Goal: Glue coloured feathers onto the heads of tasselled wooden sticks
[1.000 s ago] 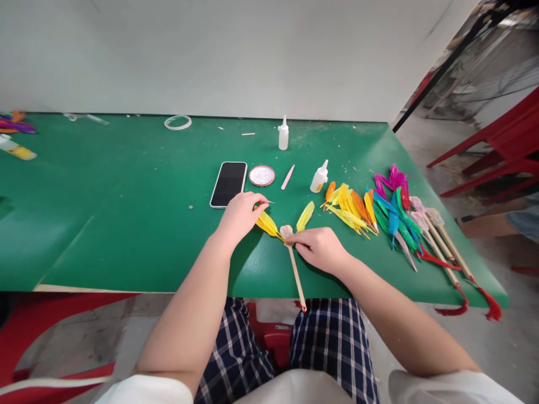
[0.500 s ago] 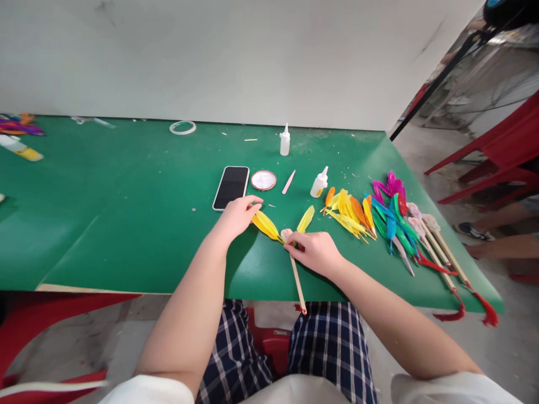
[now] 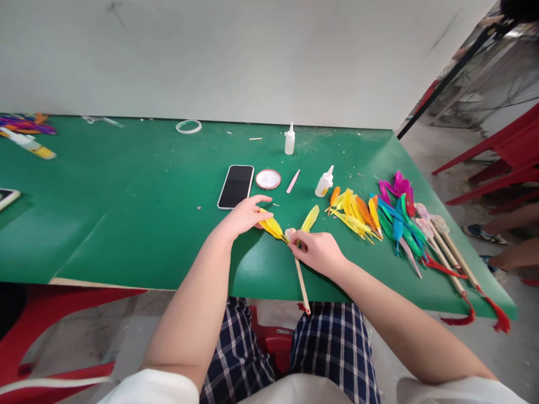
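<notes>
On the table's near side, my left hand [image 3: 246, 217] is at the outer tip of a yellow feather [image 3: 273, 226]. Its thumb lies over the tip, another finger is below, and the index finger is lifted away. My right hand [image 3: 318, 249] is closed in a pinch at the feather's quill end, beside a pale pink flower-like piece [image 3: 289, 233] on a wooden stick [image 3: 302, 285]. That stick slants over the table edge and has a red tassel. A second yellow feather [image 3: 310, 219] spreads to the right behind my right hand. My fingers partly hide where feathers and stick meet.
A phone [image 3: 236, 187], a round red-rimmed disc [image 3: 268, 179], pink tweezers [image 3: 293, 181] and two dropper bottles [image 3: 324, 181] [image 3: 289, 139] stand beyond my hands. Yellow-orange feathers [image 3: 356, 213], coloured feathers [image 3: 398, 219] and tasselled sticks [image 3: 446, 247] lie right. A tape roll [image 3: 189, 127] is farther back.
My left index finger has lifted from the feather tip, and its fingers are more spread. The right hand keeps its pinch. The whole view has shifted slightly, showing more of the table's left side.
</notes>
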The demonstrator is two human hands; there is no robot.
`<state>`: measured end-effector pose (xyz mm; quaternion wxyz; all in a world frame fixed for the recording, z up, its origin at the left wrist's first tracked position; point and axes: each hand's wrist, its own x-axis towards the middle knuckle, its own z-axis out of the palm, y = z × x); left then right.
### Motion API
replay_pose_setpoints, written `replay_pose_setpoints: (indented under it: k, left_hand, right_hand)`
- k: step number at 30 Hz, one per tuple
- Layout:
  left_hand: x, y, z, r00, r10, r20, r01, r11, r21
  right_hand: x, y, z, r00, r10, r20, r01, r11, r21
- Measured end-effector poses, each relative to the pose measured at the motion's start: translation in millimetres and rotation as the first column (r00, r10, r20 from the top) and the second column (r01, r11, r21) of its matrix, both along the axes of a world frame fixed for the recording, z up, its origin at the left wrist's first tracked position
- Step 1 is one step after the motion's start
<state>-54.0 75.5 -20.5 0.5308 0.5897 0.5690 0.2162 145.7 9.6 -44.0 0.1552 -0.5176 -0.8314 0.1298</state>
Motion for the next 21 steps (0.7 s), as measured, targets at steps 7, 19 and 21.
replay_pose_setpoints:
  k: [7, 19, 21]
  left_hand:
    - [0.7, 2.2, -3.3, 1.0, -0.002, 0.011, 0.002, 1.0, 0.002]
    - [2.2, 1.9, -1.0, 0.999, -0.03, -0.04, 0.031, 0.999, 0.008]
    - [2.2, 1.9, -0.8, 0.999, -0.035, -0.04, 0.035, 0.999, 0.007]
  right_hand:
    - [-1.4, -0.2, 0.7, 1.0, -0.004, 0.003, 0.003, 1.0, 0.016]
    - [8.9, -1.9, 1.6, 0.993, 0.09, -0.075, -0.079, 0.988, 0.135]
    - [22.0, 4.1, 10.1, 0.989, -0.024, -0.148, 0.04, 0.994, 0.104]
